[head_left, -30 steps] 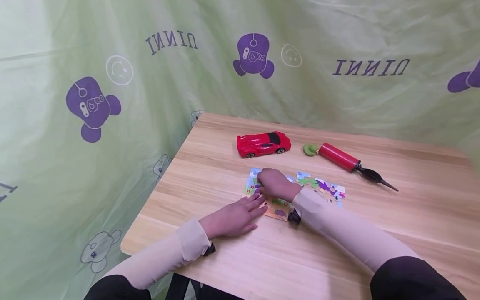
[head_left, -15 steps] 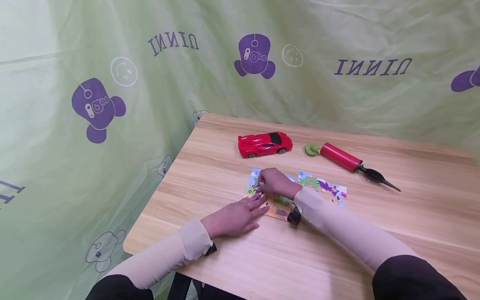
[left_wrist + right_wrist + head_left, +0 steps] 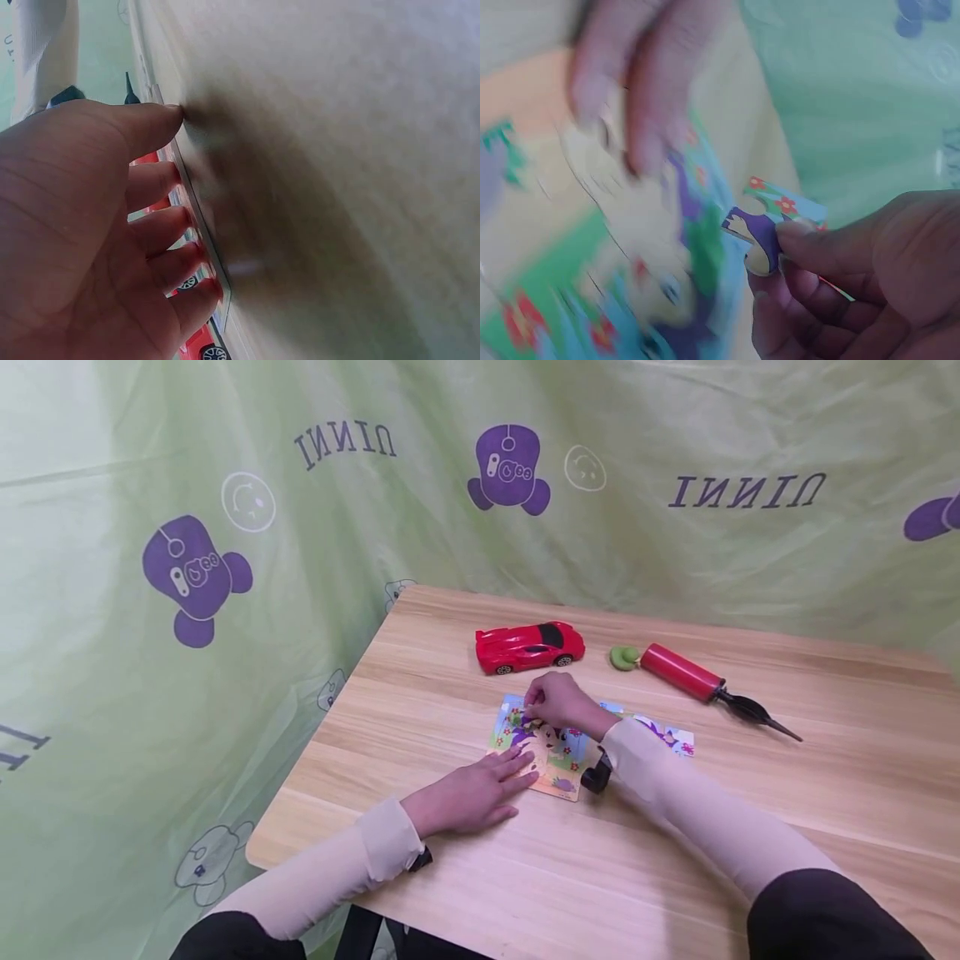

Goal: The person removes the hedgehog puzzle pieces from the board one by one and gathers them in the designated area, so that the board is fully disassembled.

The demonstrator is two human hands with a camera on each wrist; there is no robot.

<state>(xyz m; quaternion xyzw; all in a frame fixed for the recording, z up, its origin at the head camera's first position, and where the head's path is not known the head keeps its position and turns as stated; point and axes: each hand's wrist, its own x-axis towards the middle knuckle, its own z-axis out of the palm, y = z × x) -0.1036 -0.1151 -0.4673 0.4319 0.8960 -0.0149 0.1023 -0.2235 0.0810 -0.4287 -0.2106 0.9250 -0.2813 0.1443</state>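
Observation:
A colourful jigsaw puzzle [image 3: 561, 783] lies on the wooden table, showing a cartoon figure with purple hair. My left hand [image 3: 463, 797] rests with outstretched fingers on its near left edge; in the left wrist view the fingertips [image 3: 196, 292] touch that edge. Over the puzzle's far part, my right hand [image 3: 562, 700] pinches a jigsaw piece [image 3: 761, 238] between thumb and fingers. The right wrist view shows red flowers and a purple shape on this piece, held apart from the blurred puzzle. Right of the puzzle lie more joined pieces [image 3: 681, 742], partly hidden by the right sleeve.
Behind the puzzle stands a red toy car [image 3: 528, 648]. Farther right lie a small green object [image 3: 623, 658] and a red hand pump [image 3: 681, 672] with a black end. A green printed curtain [image 3: 420, 527] hangs along the table's back and left edges.
My right hand has moved up and slightly right, away from the left fingers, carrying the jigsaw piece. More of the puzzle's middle now shows. The left hand has stayed in place.

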